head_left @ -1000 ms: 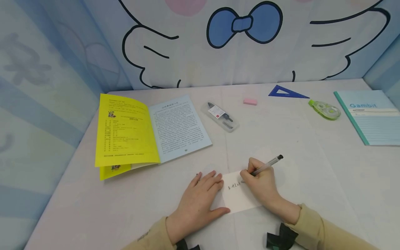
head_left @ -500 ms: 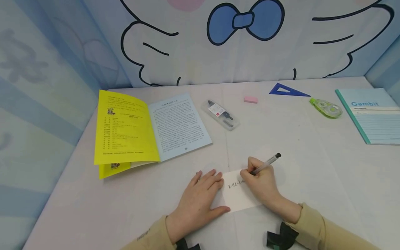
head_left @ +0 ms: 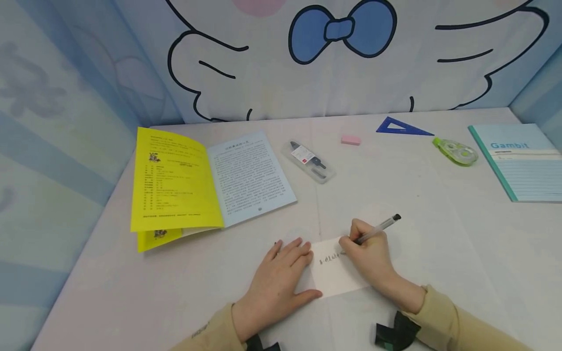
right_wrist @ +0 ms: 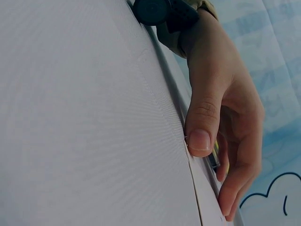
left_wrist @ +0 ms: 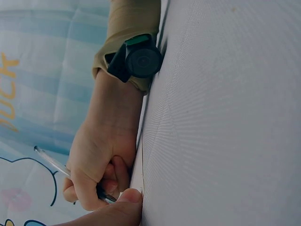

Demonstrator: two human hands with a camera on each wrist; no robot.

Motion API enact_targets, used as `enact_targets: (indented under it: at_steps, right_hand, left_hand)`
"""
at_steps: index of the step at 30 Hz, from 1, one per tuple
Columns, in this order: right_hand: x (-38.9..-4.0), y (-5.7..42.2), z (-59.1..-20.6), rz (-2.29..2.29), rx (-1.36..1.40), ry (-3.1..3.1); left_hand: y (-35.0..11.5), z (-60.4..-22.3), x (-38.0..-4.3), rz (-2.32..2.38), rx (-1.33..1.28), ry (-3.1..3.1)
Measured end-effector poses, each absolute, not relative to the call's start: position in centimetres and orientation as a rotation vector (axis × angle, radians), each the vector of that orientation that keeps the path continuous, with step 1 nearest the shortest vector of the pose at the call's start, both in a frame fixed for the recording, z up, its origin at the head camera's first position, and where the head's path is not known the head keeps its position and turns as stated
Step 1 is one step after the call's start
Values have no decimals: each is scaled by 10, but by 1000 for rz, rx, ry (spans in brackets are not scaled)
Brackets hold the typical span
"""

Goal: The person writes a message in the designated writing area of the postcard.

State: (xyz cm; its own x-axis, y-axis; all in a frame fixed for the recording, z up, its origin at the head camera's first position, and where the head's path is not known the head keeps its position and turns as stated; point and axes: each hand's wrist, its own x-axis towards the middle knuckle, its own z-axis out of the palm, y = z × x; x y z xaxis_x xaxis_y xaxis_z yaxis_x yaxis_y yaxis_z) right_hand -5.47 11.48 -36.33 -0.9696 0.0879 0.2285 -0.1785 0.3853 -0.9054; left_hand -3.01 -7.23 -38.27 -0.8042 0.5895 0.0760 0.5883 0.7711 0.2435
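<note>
Nudged right hand [head_left: 370, 256] tad rightward on worktop [head_left: 395, 195] since earlier frame, with left hand [head_left: 277, 285] flat at edge of paper slip [head_left: 340, 280], pen [head_left: 381, 227] pinched in right. Could skew slip if pressing too lightly, or smudge writing [head_left: 329, 259] by dragging back. Well clear: yellow booklet [head_left: 175, 190], notebook [head_left: 522, 178]. In way: right hand, covering slip's right side.

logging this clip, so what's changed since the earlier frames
The right hand and its pen edged slightly right along the paper; the written line looks a little longer. Nothing was taken hold of or let go. The left hand, open book and eraser stayed put.
</note>
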Motion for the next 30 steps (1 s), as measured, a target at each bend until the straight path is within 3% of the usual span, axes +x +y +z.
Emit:
enact_targets:
  at_steps: [13,30]
  right_hand:
    - [-63,126,-395,1623,149,-2405]
    - [-56,117,-361,1612,66,-2410]
  left_hand:
    - [-73,-383,-30,417,997,2955]
    - [-72,-383,-30,405,999,2968]
